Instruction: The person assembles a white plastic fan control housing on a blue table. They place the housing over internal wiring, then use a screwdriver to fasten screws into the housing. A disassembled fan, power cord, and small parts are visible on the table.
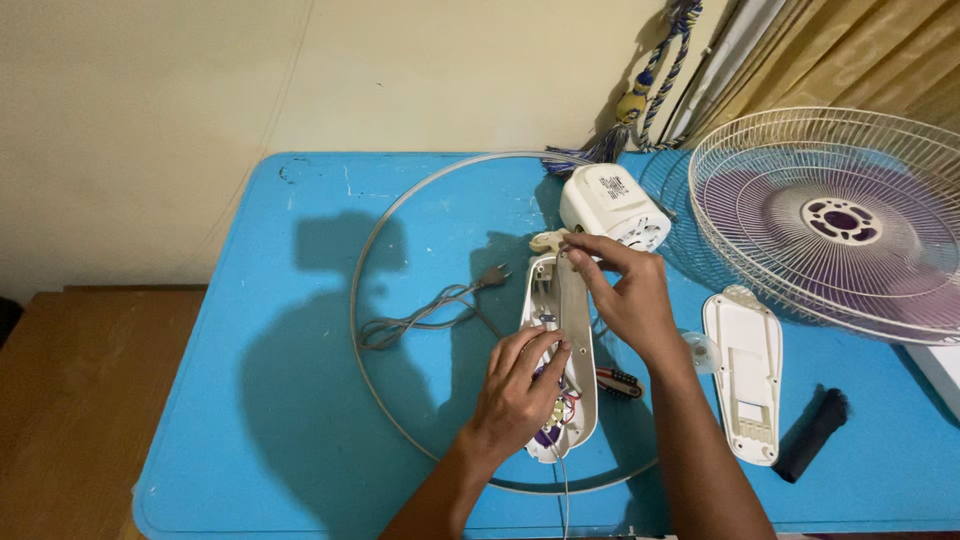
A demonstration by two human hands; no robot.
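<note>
An opened white fan body (560, 310) lies on the blue table (300, 430), its wiring exposed at the near end. My left hand (515, 390) rests on the lower part, fingers on the casing beside the coloured wires (560, 408). My right hand (625, 290) pinches the upper end of the casing, just below the white motor housing (612, 205). The grey power cord and plug (440, 305) trail off to the left.
A thin metal ring (360, 260) encircles the work area. A white cover plate (748, 375), a clear knob (702, 350), a black cylinder (812, 435) and a red-black tool (620, 382) lie to the right. The fan grille with purple blades (840, 220) sits at the right back.
</note>
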